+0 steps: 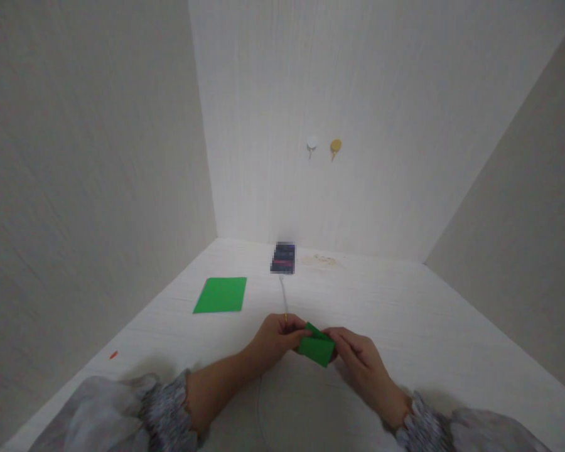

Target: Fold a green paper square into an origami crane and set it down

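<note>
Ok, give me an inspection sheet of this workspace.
Surface: white table, pale brown marks near the back wall.
Work items: folded green paper, held; flat green paper, lying to the left.
Clutter: small orange piece, far left; blurred dark device, at the back.
Hands: left hand and right hand both hold the folded paper.
Cables: white cable from the device, partly hidden by the left arm.
Surroundings: pale side walls; white hook and yellow hook on the back wall.

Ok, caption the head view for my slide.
Left hand and right hand hold a folded green paper over a white tabletop; a flat green paper sheet lies to the left.
</note>
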Available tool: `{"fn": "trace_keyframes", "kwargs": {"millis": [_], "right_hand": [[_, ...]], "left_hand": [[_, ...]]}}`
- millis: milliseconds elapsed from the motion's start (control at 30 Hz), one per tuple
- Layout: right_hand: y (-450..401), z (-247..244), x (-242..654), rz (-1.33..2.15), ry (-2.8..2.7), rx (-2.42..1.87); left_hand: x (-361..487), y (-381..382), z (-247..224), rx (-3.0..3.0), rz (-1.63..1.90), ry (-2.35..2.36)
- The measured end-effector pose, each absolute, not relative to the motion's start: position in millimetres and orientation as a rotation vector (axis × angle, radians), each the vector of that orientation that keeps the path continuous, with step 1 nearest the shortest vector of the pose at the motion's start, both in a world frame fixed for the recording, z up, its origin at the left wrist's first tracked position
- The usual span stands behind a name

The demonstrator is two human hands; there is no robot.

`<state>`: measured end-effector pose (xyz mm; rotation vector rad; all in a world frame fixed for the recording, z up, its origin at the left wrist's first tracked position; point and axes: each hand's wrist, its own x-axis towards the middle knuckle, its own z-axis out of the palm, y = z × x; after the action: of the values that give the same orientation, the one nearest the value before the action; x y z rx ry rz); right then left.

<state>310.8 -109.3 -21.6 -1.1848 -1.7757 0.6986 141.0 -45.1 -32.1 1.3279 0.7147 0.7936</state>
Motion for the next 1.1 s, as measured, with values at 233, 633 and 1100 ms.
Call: {"fn": "trace_keyframes", "kwargs": {"millis": [233,633,1100], "right_hand": [[-104.5,-32.1,299.6,0.623,-1.722,-1.187],[-99.6,-40.3,296.3,0.714,-1.601,-1.223],[-99.6,-43.0,296.3,0.631,-1.543,-1.300]], "left_hand": [[141.0,-45.9,-28.3,1.281,0.788,0.730],[141.0,-47.3,-30.1,1.247,0.850,0.683],[140.1,-44.1,-31.4,1.255,0.830,0.717]]}}
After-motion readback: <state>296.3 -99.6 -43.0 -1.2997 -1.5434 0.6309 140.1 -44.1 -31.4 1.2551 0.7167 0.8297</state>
